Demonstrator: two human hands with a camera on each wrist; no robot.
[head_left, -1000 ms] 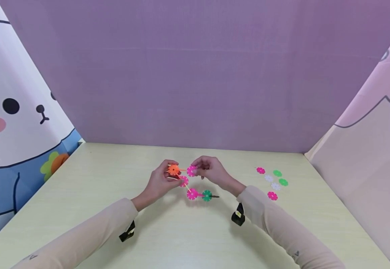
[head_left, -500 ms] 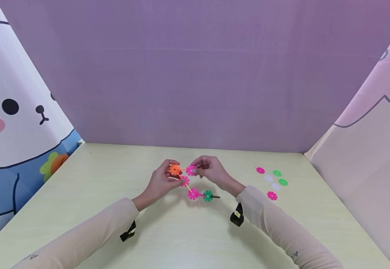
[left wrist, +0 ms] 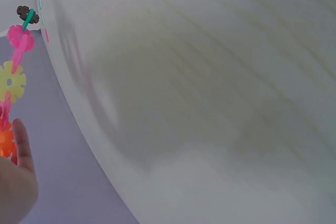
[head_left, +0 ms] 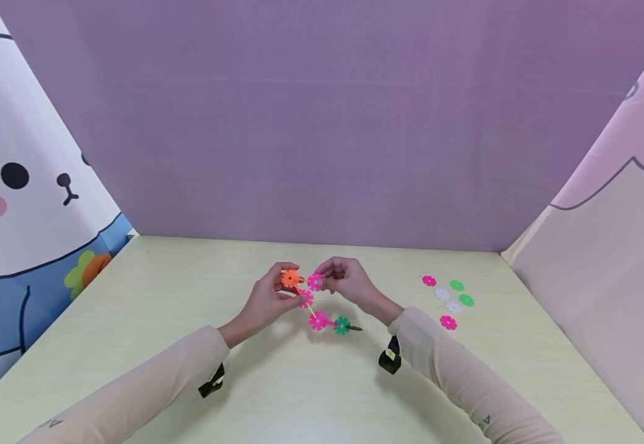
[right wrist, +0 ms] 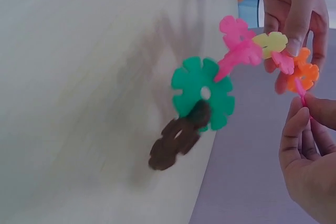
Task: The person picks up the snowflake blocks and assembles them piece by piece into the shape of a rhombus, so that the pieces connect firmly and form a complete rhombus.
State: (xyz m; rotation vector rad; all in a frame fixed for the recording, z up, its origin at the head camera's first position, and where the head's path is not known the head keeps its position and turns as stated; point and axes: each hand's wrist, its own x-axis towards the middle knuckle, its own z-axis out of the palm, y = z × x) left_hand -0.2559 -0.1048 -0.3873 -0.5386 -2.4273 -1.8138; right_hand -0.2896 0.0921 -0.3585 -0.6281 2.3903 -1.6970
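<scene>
In the head view my left hand grips a chain of slotted snowflake discs by an orange disc and a pink disc. From there the chain runs through a yellow disc, another pink disc and a green disc to a brown disc, raised above the table. My right hand pinches a separate-looking pink disc between thumb and fingers. In the right wrist view that disc is edge-on, right at the orange disc's rim.
Several loose discs lie on the table to the right: pink, white and green. A purple panel stands along the pale table's back edge. Printed cartoon sheets flank both sides.
My left hand has shifted slightly right, bringing the orange disc nearer to the pink disc in my right hand. The right hand has hardly moved.
</scene>
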